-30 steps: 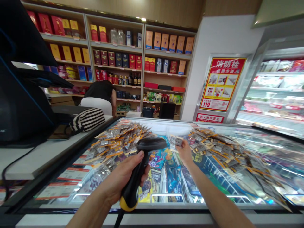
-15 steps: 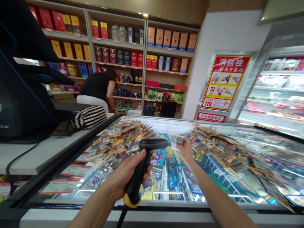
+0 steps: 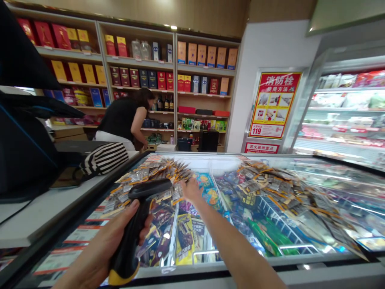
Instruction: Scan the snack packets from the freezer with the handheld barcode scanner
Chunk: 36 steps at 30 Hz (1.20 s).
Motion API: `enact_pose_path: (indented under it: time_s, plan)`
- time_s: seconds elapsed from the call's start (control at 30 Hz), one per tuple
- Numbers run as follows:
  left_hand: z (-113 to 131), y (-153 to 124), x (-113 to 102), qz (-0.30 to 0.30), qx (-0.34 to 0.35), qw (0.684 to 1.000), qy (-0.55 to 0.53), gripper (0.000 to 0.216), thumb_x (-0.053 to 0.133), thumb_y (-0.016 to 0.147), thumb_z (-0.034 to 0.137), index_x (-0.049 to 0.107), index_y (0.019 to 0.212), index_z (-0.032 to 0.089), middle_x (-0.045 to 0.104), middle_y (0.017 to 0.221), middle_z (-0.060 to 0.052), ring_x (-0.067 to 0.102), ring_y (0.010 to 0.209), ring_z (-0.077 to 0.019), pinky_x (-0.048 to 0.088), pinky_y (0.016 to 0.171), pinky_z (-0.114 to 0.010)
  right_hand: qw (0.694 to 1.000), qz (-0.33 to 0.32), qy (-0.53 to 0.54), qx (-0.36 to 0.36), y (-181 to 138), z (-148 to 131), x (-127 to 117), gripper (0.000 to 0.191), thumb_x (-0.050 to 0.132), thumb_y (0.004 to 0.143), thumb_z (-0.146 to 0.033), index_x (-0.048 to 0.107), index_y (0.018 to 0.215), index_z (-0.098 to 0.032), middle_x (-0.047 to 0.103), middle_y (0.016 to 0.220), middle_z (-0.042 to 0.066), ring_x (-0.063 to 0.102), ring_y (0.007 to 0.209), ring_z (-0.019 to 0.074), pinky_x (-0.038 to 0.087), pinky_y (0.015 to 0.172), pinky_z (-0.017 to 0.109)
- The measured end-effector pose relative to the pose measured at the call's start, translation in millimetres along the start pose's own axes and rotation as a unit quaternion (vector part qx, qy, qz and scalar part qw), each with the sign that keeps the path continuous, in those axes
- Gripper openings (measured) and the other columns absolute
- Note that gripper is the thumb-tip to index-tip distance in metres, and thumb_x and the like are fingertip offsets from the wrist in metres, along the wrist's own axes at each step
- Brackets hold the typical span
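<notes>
My left hand [image 3: 99, 251] is closed around the grip of a black barcode scanner [image 3: 141, 208] with a yellow base, its head pointing right over a glass-topped chest freezer [image 3: 300, 263]. My right hand [image 3: 190, 189] reaches across to the near edge of the left pile of small silver-and-orange packets [image 3: 150, 172] lying on the glass. Its fingers are turned away from me, so I cannot see whether a packet is in them. A second, larger pile of the same packets [image 3: 270, 182] spreads over the right side of the lid. Frozen goods in bright wrappers show under the glass.
A white counter [image 3: 36, 208] to the left carries a black monitor [image 3: 21, 152] and a striped bag [image 3: 104, 158]. A person in a black top [image 3: 123, 116] bends near shelves of boxed goods [image 3: 192, 80]. A chilled display case [image 3: 345, 112] stands at right beside a red poster [image 3: 273, 104].
My right hand moved left from the edge of the right pile, where it held a packet, to the left pile. The scanner swung lower and left. The person by the shelves straightened up.
</notes>
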<state>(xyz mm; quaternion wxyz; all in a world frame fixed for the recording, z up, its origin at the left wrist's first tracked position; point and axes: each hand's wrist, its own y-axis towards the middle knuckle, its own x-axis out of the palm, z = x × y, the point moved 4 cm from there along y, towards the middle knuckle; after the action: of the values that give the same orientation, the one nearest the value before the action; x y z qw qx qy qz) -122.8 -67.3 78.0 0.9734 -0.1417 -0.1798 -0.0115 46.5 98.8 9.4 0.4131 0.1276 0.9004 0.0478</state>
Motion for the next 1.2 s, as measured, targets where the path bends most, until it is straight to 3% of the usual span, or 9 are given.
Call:
enact_pose_path:
  time_s: [0.1, 0.2, 0.4, 0.5, 0.6, 0.8, 0.93, 1.1, 1.2]
  plan:
    - [-8.6, 3.0, -2.0, 0.017, -0.026, 0.999, 0.021, 0.027, 0.056, 0.064, 0.038, 0.055, 0.072, 0.013, 0.055, 0.055, -0.004, 0.046, 0.043, -0.0099, 0.041, 0.039, -0.021, 0.998, -0.035, -0.057, -0.001, -2.9, -14.6, 12.9, 0.076, 0.017, 0.073, -0.058, 0.021, 0.125, -0.003, 0.020, 0.132, 0.021, 0.015, 0.120, 0.0320, 0.011, 0.091, 0.055]
    - [-13.4, 6.9, 4.1, -0.007, -0.020, 0.999, 0.044, 0.027, 0.056, 0.064, 0.039, 0.055, 0.073, 0.013, 0.055, 0.055, -0.003, 0.047, 0.043, -0.0105, 0.040, 0.039, -0.021, 0.998, 0.001, -0.060, -0.023, 2.4, -2.9, -12.1, 0.072, 0.012, 0.075, -0.057, 0.024, 0.125, -0.007, 0.023, 0.131, 0.018, 0.017, 0.120, 0.0305, 0.014, 0.091, 0.054]
    - [-19.5, 15.5, 30.3, -0.056, -0.022, 0.997, 0.043, 0.027, 0.055, 0.065, 0.041, 0.054, 0.073, 0.015, 0.055, 0.057, -0.002, 0.046, 0.044, -0.0098, 0.040, 0.040, -0.021, 0.964, 0.088, -0.251, 0.015, 12.1, 98.8, -123.5, 0.050, 0.026, 0.077, -0.045, 0.045, 0.112, -0.014, 0.030, 0.128, 0.016, 0.020, 0.118, 0.0323, 0.016, 0.086, 0.056]
    - [-21.4, 19.3, 42.4, -0.074, -0.015, 0.996, 0.041, 0.027, 0.055, 0.065, 0.040, 0.054, 0.070, 0.014, 0.055, 0.057, -0.003, 0.046, 0.044, -0.0089, 0.039, 0.040, -0.020, 0.945, 0.075, -0.313, 0.060, 3.3, 145.7, -149.1, 0.048, 0.028, 0.077, -0.044, 0.050, 0.107, -0.014, 0.037, 0.123, 0.016, 0.022, 0.116, 0.0340, 0.018, 0.084, 0.058]
    - [-22.7, 20.6, 49.9, -0.083, -0.022, 0.995, 0.047, 0.028, 0.054, 0.066, 0.040, 0.054, 0.070, 0.012, 0.055, 0.057, -0.003, 0.046, 0.044, -0.0086, 0.039, 0.040, -0.020, 0.956, 0.031, -0.290, -0.003, -11.6, 154.5, -138.8, 0.045, 0.028, 0.077, -0.042, 0.049, 0.107, -0.017, 0.040, 0.122, 0.012, 0.025, 0.117, 0.0292, 0.025, 0.085, 0.050]
    - [-23.5, 21.1, 46.2, -0.078, -0.015, 0.996, 0.046, 0.027, 0.051, 0.069, 0.040, 0.054, 0.072, 0.014, 0.054, 0.056, -0.001, 0.046, 0.042, -0.0075, 0.039, 0.039, -0.019, 0.971, -0.010, -0.138, -0.194, -32.1, 119.9, -114.2, 0.035, 0.028, 0.079, -0.036, 0.059, 0.085, -0.020, 0.057, 0.103, 0.004, 0.047, 0.100, 0.0162, 0.033, 0.085, 0.028]
    - [-24.6, 22.3, 38.6, -0.073, -0.009, 0.996, 0.044, 0.029, 0.050, 0.069, 0.041, 0.053, 0.068, 0.013, 0.054, 0.056, -0.001, 0.046, 0.042, -0.0067, 0.038, 0.039, -0.018, 0.976, 0.099, -0.176, -0.077, -22.6, 127.4, -129.2, 0.038, 0.043, 0.069, -0.045, 0.058, 0.087, -0.016, 0.060, 0.093, 0.010, 0.052, 0.091, 0.0222, 0.037, 0.076, 0.031]
    - [-22.7, 17.2, 37.1, -0.075, 0.000, 0.996, 0.040, 0.028, 0.050, 0.070, 0.041, 0.052, 0.068, 0.013, 0.054, 0.054, -0.002, 0.046, 0.042, -0.0075, 0.038, 0.038, -0.018, 0.994, -0.050, -0.102, -0.006, -9.3, 124.8, -112.8, 0.026, 0.054, 0.060, -0.039, 0.059, 0.073, -0.017, 0.062, 0.063, 0.005, 0.057, 0.064, 0.0185, 0.039, 0.055, 0.025]
    - [-19.3, 10.9, 34.6, -0.071, 0.011, 0.997, 0.040, 0.028, 0.049, 0.070, 0.041, 0.053, 0.070, 0.014, 0.055, 0.054, -0.001, 0.046, 0.042, -0.0074, 0.037, 0.038, -0.018, 0.997, -0.005, 0.076, 0.010, -3.8, 113.6, -101.1, 0.022, 0.055, 0.058, -0.031, 0.054, 0.074, -0.017, 0.060, 0.059, 0.000, 0.056, 0.056, 0.0155, 0.038, 0.050, 0.023]
